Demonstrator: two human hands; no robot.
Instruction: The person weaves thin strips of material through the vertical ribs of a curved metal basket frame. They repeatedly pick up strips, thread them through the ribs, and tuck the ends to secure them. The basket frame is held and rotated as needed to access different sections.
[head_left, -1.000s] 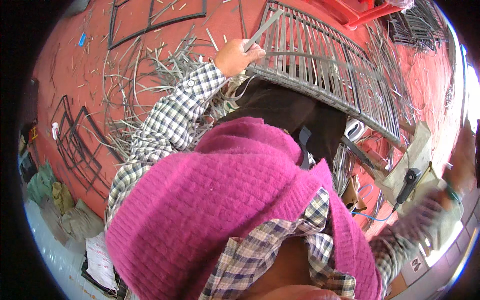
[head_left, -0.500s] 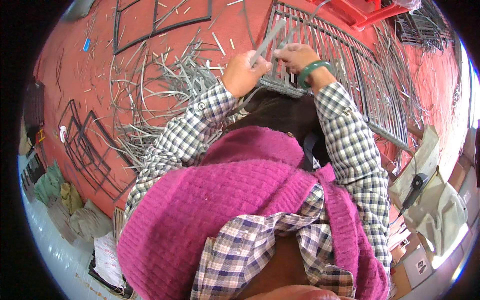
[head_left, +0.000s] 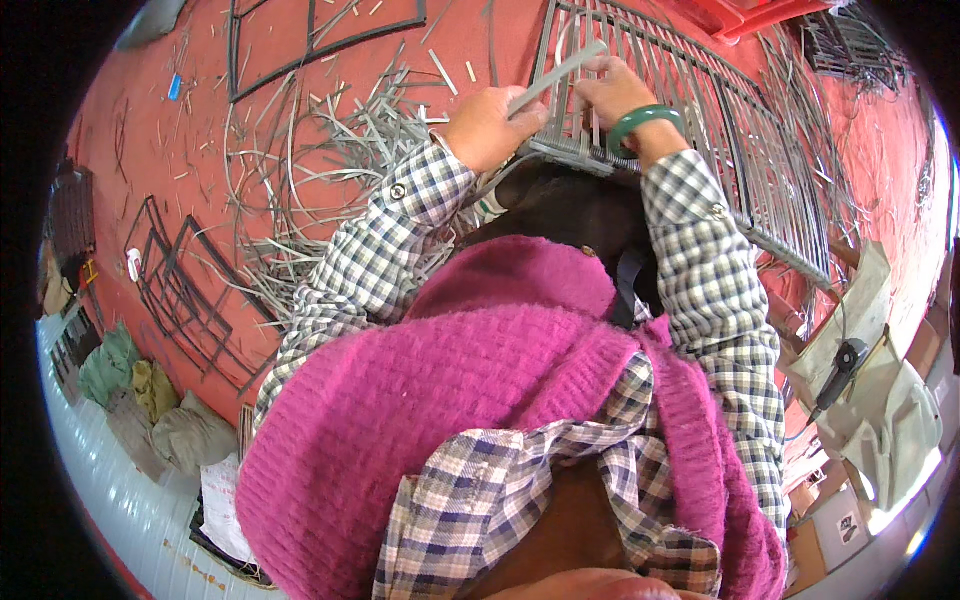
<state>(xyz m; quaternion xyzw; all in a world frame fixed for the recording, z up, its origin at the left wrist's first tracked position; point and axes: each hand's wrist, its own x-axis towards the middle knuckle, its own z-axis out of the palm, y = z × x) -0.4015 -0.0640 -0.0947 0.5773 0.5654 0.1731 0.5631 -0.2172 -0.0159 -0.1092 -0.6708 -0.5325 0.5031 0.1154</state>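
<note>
My left hand (head_left: 490, 125) is closed on a flat grey strip (head_left: 562, 76), which slants up and to the right from its thumb and fingers. My right hand (head_left: 615, 95), with a green bangle (head_left: 645, 122) on the wrist, is just right of the strip. Its fingertips are curled together close to the strip's upper end, and whatever lies between them is hidden. Both hands are over the near left corner of a dark frame (head_left: 690, 65) with many grey strips across it. Coiled strip is wrapped along the frame's near edge (head_left: 570, 155).
A tangled heap of grey strips (head_left: 385, 130) lies left of my hands on the red floor (head_left: 150, 130). Dark bare frames (head_left: 185, 285) are farther left. A red plastic stool-like object (head_left: 745, 15) stands beyond the strip-covered frame. At right, a dark corded tool (head_left: 842, 368) rests on pale sheeting.
My right hand has moved up and slightly right. The strip in my left hand has tilted further to the right, and the view has shifted a little.
</note>
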